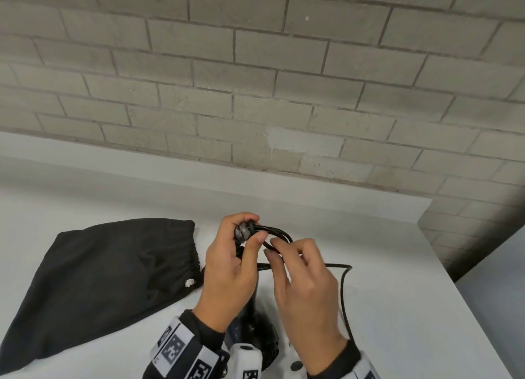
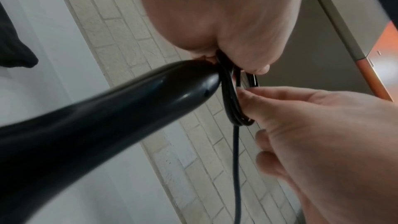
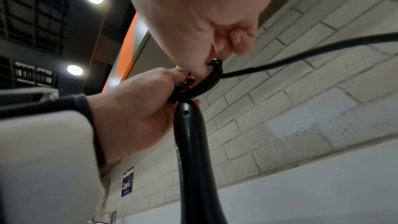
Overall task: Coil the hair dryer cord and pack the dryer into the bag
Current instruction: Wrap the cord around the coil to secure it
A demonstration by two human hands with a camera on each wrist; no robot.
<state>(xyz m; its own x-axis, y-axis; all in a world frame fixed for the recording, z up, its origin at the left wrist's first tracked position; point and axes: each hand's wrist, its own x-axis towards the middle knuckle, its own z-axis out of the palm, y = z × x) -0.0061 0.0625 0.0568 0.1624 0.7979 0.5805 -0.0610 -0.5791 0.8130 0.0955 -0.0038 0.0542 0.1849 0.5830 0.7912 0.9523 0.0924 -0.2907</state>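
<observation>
The black hair dryer (image 1: 253, 333) stands on the white table (image 1: 397, 293) under my hands, its handle (image 2: 112, 115) pointing up. My left hand (image 1: 247, 231) grips several small loops of the black cord (image 1: 279, 233) together with the plug (image 1: 241, 233) just above the handle's tip. My right hand (image 1: 273, 249) pinches the cord beside those loops. The loose rest of the cord (image 3: 301, 54) runs off to the right and curves back down along the table. The black drawstring bag (image 1: 108, 279) lies flat to the left, its gathered mouth facing the dryer.
A grey brick wall (image 1: 255, 80) rises behind the table's back edge. The table's right edge (image 1: 443, 265) drops off close to the trailing cord. Both wrists wear camera bands with printed markers (image 1: 173, 347).
</observation>
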